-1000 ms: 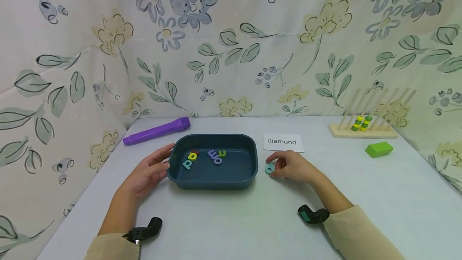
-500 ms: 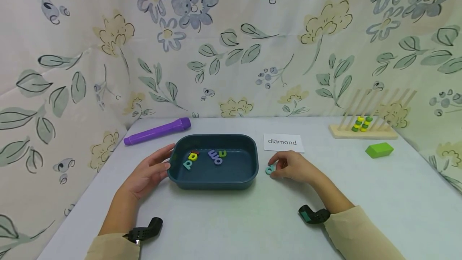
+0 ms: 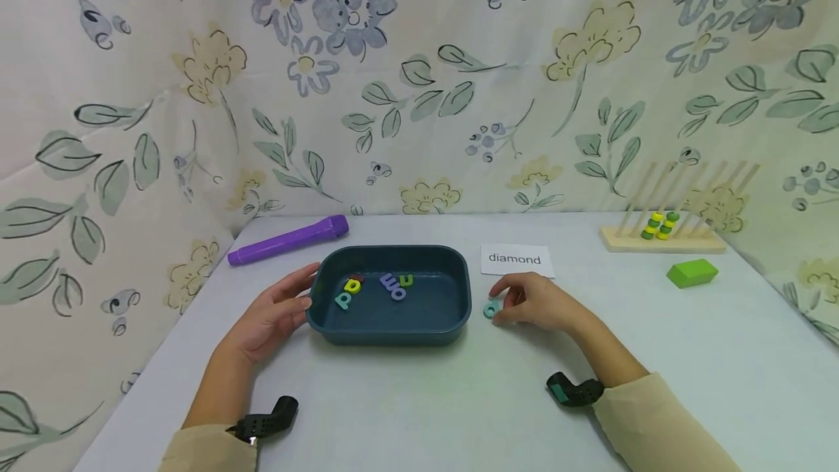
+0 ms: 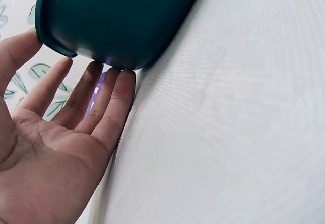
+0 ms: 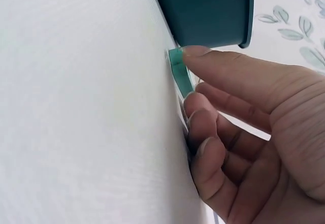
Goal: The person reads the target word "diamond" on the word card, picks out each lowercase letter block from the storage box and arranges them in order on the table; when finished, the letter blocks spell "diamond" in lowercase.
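Note:
A dark teal rectangular tray (image 3: 393, 336) stands on the table with several small coloured letters in it, among them a teal p (image 3: 341, 302) and a yellow-green u (image 3: 406, 283). At its left end my left hand (image 3: 272, 319) touches the wall and rim, its fingers nearly straight in the left wrist view. Right of the tray, my right hand (image 3: 540, 304) pinches a small teal letter (image 5: 179, 72) between thumb and fingers, low at the tabletop. A round part with a hole shows; the fingers hide the rest, so which letter it is stays unclear.
Behind the right hand lies a white card (image 3: 516, 259) reading "diamond". A purple toy microphone (image 3: 288, 240) lies at the back left. At the back right are a wooden peg rack (image 3: 662, 240) with beads and a green block (image 3: 692, 273). A floral curtain hangs behind.
Both hands and the tray stay essentially where they were. The right hand keeps its hold on the teal letter, with only a slight shift of the whole view.

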Action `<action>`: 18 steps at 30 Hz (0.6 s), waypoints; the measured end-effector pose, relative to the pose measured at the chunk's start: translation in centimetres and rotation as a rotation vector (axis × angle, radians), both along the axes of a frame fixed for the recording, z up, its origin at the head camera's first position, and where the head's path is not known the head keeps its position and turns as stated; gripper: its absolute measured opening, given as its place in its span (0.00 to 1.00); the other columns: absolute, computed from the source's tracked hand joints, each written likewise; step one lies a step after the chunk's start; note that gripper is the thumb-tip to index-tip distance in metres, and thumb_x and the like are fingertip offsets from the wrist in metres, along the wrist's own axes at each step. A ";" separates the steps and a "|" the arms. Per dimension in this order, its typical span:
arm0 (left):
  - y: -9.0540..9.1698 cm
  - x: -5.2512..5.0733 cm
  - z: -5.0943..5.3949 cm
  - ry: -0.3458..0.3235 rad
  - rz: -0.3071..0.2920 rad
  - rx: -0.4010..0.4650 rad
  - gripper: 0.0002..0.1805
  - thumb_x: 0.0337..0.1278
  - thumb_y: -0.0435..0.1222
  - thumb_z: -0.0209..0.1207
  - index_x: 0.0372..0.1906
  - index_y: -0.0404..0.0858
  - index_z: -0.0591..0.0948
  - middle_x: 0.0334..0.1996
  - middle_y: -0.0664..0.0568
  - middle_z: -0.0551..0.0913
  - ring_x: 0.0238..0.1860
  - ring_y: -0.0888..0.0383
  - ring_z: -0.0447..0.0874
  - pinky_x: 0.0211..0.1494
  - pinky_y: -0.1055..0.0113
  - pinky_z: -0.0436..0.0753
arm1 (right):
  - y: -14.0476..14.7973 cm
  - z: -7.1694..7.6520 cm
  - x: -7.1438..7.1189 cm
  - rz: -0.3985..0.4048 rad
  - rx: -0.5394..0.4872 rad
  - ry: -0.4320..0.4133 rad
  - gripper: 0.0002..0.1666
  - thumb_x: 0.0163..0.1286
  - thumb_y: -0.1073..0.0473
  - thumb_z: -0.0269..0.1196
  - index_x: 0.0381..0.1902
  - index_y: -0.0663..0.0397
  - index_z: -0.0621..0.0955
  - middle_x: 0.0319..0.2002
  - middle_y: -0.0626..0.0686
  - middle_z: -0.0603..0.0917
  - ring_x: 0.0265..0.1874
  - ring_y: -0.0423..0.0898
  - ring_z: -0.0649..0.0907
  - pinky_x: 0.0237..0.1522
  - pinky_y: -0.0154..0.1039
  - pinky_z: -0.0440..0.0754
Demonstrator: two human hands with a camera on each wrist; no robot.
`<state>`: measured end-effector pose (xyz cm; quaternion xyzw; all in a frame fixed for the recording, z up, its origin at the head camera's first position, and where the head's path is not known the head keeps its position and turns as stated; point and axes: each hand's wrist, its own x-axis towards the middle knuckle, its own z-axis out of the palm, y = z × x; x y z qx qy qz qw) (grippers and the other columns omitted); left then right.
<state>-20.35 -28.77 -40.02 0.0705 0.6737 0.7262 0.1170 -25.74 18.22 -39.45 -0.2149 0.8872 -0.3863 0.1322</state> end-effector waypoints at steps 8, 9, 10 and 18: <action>0.2 -0.2 -0.2 0.001 0.008 -0.025 0.35 0.76 0.33 0.53 0.82 0.41 0.58 0.81 0.41 0.53 0.65 0.61 0.78 0.65 0.70 0.81 | 0.8 1.0 -0.5 -0.006 -0.035 -0.031 0.25 0.62 0.56 0.75 0.55 0.58 0.83 0.31 0.52 0.82 0.26 0.48 0.81 0.30 0.37 0.80; 0.2 -0.2 -0.2 0.001 0.010 -0.026 0.35 0.76 0.33 0.53 0.82 0.41 0.58 0.81 0.41 0.54 0.65 0.61 0.78 0.65 0.70 0.81 | 0.9 1.2 -0.5 -0.004 -0.039 -0.031 0.25 0.63 0.56 0.75 0.56 0.58 0.82 0.31 0.52 0.82 0.26 0.49 0.81 0.30 0.38 0.80; 0.2 -0.2 -0.2 -0.001 0.011 -0.026 0.35 0.76 0.33 0.53 0.82 0.41 0.58 0.81 0.41 0.54 0.65 0.62 0.78 0.65 0.70 0.81 | 1.0 1.3 -0.6 -0.004 -0.044 -0.031 0.25 0.63 0.56 0.75 0.56 0.58 0.82 0.31 0.53 0.82 0.26 0.50 0.82 0.31 0.39 0.81; 0.2 -0.1 -0.2 -0.010 0.027 -0.015 0.34 0.75 0.33 0.54 0.82 0.41 0.59 0.80 0.42 0.55 0.65 0.61 0.78 0.65 0.70 0.81 | 0.7 3.2 -1.3 0.016 -0.072 -0.007 0.28 0.65 0.55 0.73 0.60 0.59 0.81 0.32 0.54 0.83 0.29 0.51 0.83 0.37 0.46 0.84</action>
